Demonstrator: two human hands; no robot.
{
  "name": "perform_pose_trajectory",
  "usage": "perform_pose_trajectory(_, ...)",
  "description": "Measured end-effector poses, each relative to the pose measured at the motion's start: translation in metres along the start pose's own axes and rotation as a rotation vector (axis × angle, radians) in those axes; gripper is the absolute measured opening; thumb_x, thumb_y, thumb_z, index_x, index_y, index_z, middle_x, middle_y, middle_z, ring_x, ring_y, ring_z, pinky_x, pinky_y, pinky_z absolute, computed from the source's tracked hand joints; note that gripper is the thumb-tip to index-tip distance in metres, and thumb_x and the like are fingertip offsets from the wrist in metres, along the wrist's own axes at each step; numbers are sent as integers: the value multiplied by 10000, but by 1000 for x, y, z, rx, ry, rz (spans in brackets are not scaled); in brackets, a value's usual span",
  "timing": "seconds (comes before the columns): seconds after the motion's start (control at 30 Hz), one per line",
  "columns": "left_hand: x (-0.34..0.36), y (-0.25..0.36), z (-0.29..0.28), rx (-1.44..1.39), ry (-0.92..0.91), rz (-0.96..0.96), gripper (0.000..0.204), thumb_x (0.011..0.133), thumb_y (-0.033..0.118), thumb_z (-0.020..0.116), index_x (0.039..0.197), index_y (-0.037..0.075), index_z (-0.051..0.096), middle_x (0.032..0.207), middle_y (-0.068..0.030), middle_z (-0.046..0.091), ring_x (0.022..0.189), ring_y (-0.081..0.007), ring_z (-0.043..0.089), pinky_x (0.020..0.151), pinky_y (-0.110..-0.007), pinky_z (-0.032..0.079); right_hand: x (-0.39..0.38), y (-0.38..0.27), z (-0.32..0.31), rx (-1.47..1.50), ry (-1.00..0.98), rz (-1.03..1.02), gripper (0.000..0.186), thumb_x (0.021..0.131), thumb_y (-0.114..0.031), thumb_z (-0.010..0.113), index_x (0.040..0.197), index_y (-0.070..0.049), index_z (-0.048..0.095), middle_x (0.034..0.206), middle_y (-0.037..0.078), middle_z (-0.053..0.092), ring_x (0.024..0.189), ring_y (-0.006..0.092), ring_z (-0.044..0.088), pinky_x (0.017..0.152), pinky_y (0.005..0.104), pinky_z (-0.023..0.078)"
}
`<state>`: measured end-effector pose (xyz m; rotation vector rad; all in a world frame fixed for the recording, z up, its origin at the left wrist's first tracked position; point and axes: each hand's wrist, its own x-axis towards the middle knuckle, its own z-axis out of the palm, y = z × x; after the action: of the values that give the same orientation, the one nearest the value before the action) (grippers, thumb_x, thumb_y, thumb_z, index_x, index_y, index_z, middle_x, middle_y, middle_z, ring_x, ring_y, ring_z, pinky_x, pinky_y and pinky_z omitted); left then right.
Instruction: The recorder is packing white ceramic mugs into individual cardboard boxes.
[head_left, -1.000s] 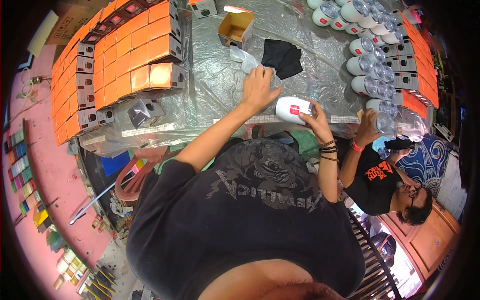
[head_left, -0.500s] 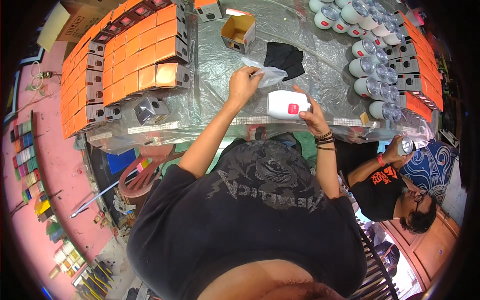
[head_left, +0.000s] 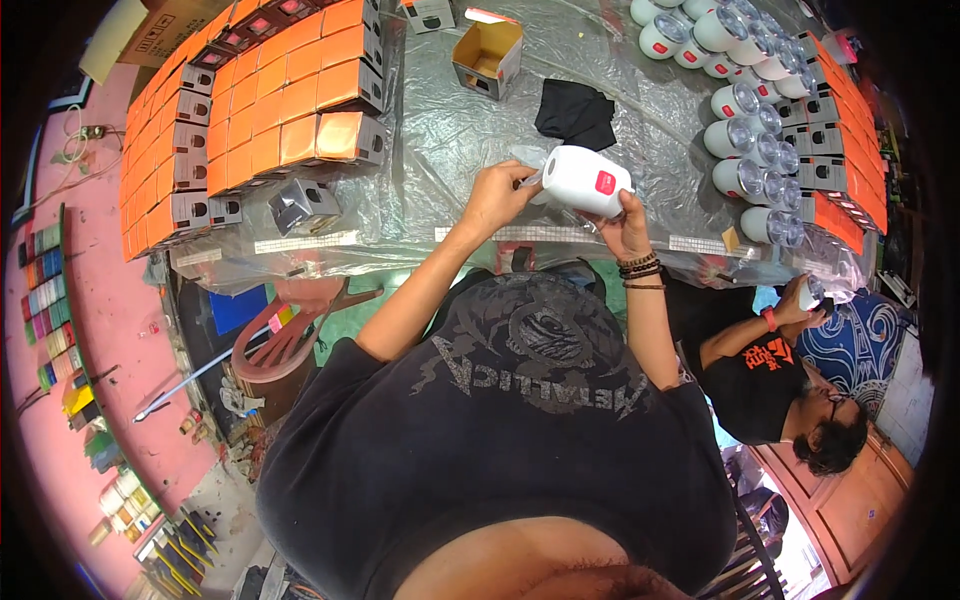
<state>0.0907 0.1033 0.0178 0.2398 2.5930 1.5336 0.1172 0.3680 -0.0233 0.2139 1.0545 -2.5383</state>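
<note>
My right hand (head_left: 622,226) grips a white tumbler (head_left: 586,181) with a red label, held tilted above the table. My left hand (head_left: 501,190) is closed on a crumpled translucent plastic bag (head_left: 532,160) at the tumbler's left end; whether the bag touches the tumbler, I cannot tell. A folded black cloth (head_left: 576,116) lies just beyond them. Farther back stands an open cardboard box (head_left: 478,65) with its flap raised.
Stacked orange boxes (head_left: 255,122) fill the table's left; more (head_left: 840,140) line the right, beside rows of white tumblers (head_left: 737,138). A dark-grey box (head_left: 300,210) sits near the front. At lower right a co-worker (head_left: 750,360) holds a tumbler (head_left: 810,293).
My left hand's fingers have closed on the plastic. My right hand has tipped and raised the tumbler toward the bag. The co-worker's hand has moved down off the table with a tumbler.
</note>
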Motion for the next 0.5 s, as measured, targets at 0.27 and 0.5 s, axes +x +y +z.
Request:
perform_pose_trajectory(0.27, -2, -17, 3, -308, -95, -236, 288, 968, 184, 749, 1174, -16, 721, 886, -82, 755, 784, -101, 677, 708, -302, 544, 3, 6, 6, -155, 111, -51, 666, 976, -431, 711, 1462, -24, 508, 1376, 132, 630, 1261, 286, 634, 1074, 478, 530)
perform_pose_trajectory(0.5, 1, -33, 1, -568, -106, -379, 284, 1066, 248, 656, 1163, -11, 719, 930, -36, 758, 825, -93, 674, 742, -260, 548, 0, -4, 33, -502, 87, -128, 664, 927, -302, 793, 1448, -36, 478, 1315, 92, 583, 1214, 196, 588, 1030, 371, 501)
